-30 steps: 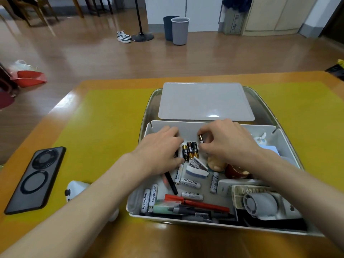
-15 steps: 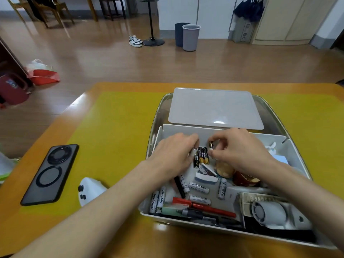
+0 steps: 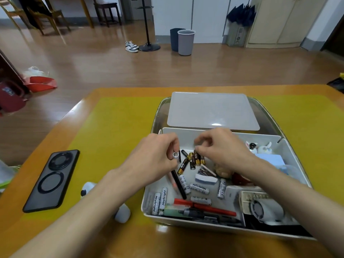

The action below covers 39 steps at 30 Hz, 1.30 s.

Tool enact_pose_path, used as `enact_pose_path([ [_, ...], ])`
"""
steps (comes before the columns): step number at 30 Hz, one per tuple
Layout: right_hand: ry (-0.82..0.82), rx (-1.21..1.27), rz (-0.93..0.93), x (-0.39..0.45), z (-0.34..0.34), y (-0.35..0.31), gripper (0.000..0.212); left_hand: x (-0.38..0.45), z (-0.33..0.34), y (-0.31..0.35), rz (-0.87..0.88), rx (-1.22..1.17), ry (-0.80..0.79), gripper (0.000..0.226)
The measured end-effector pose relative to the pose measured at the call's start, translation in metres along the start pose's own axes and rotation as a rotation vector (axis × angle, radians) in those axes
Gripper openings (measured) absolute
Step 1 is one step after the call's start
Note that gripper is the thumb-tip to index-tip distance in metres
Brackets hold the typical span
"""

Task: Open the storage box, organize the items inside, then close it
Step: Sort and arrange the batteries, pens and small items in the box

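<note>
Wooden table [image 3: 55,237] with yellow mat [image 3: 115,127] fills lower view; wood floor [image 3: 111,67] beyond, grey bin [image 3: 186,42] and darker bin just behind it near far wall, pair of sneakers [image 3: 131,46] beside a pole stand base. White storage box [image 3: 186,219] sits open on mat, right of centre, near front edge of table; its lid [image 3: 212,110] lies flat just behind the box, touching or overlapping the back wall. Black phone [image 3: 51,180] face-down on mat, well left of box. Small white toy [image 3: 122,213] just beside box's left wall, partly hidden by left forearm. Inside box: white fan-like device [image 3: 266,207] in front right corner, blue pad [image 3: 270,160] at right, small bunny figures [image 3: 260,148] in back right corner, red pen [image 3: 204,207] along front, black pen [image 3: 178,183] leaning diagonal under left hand, white Heybright batteries [image 3: 160,201] scattered front left and centre, cluster of black-gold batteries [image 3: 193,161] at back centre. Left hand [image 3: 154,161] over back left of box, fingers curled, pinching a white cylinder battery [image 3: 176,156] end-on to camera. Right hand [image 3: 223,149] over back centre, fingers curled, fingertips pinching at top of the black-gold cluster; exact battery held cannot tell.
</note>
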State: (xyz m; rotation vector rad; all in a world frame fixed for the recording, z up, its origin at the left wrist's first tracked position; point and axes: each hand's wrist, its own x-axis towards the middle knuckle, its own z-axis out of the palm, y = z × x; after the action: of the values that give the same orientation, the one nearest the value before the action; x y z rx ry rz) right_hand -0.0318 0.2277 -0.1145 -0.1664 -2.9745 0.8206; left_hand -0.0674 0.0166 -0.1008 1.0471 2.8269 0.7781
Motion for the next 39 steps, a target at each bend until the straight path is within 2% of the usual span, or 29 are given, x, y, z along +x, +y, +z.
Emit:
enact_pose_path([
  [4,0.018,0.018,-0.031,-0.013,-0.026,0.017,0.011,0.013,0.009,0.008,0.017,-0.016,0.032,0.021],
  [8,-0.071,0.057,-0.143,-0.027,-0.03,0.016,0.032,0.035,0.019,0.026,-0.088,-0.316,0.051,0.021],
  [11,-0.006,0.068,-0.155,-0.025,-0.027,0.017,0.016,0.044,0.024,0.036,-0.16,-0.583,-0.014,0.016],
  [13,0.004,0.098,-0.109,-0.023,-0.03,0.023,0.012,0.047,0.025,0.037,-0.16,-0.609,-0.045,0.013],
  [14,0.003,0.113,-0.081,-0.022,-0.032,0.028,0.014,0.047,0.025,0.034,-0.151,-0.526,-0.035,0.012],
  [16,0.01,0.103,-0.021,-0.021,-0.038,0.035,0.011,0.046,0.022,0.026,-0.114,-0.116,-0.019,0.013],
  [18,0.016,0.053,0.008,-0.021,-0.043,0.038,0.034,0.038,0.023,0.019,-0.106,0.283,-0.051,0.025],
  [19,0.019,0.021,0.012,-0.022,-0.045,0.038,0.042,0.034,0.028,0.018,-0.109,0.385,-0.082,0.033],
  [21,0.033,-0.023,0.009,-0.023,-0.044,0.038,0.039,0.027,0.04,0.018,-0.094,0.504,-0.136,0.035],
  [24,0.043,-0.047,0.002,-0.023,-0.038,0.037,0.027,0.027,0.052,0.015,-0.065,0.572,-0.102,0.022],
  [28,0.065,-0.088,-0.014,-0.021,-0.033,0.034,0.022,0.035,0.057,0.013,-0.092,0.63,-0.051,0.042],
  [31,0.055,-0.079,-0.013,-0.018,-0.031,0.032,0.021,0.039,0.061,0.012,-0.111,0.617,-0.015,0.045],
  [39,0.045,-0.113,-0.036,-0.015,-0.023,0.032,0.026,0.053,0.06,0.004,-0.057,0.505,-0.016,0.024],
])
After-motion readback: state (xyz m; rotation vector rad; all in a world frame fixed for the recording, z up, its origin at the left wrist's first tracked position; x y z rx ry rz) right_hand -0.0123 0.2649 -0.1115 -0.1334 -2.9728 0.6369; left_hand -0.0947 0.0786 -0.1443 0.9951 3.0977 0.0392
